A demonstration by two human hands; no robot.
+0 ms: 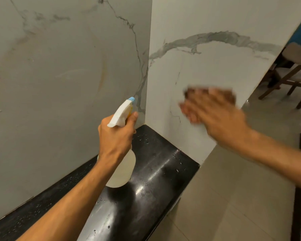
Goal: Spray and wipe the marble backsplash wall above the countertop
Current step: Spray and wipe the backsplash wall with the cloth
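**Marble corner, bottle and cloth at work**

White marble backsplash wall (189,70) with grey veins met a second slab at a corner above the glossy black stone countertop (160,164), which was dotted with droplets. The left hand (116,136) was wrapped tight around a translucent plastic spray bottle with a white trigger head (122,112), its nozzle toward the corner. The right hand (214,112), blurred, lay with flattened fingers pressing a dark brown cloth (231,97) against the wall. Wooden chairs (292,73) stood beyond.
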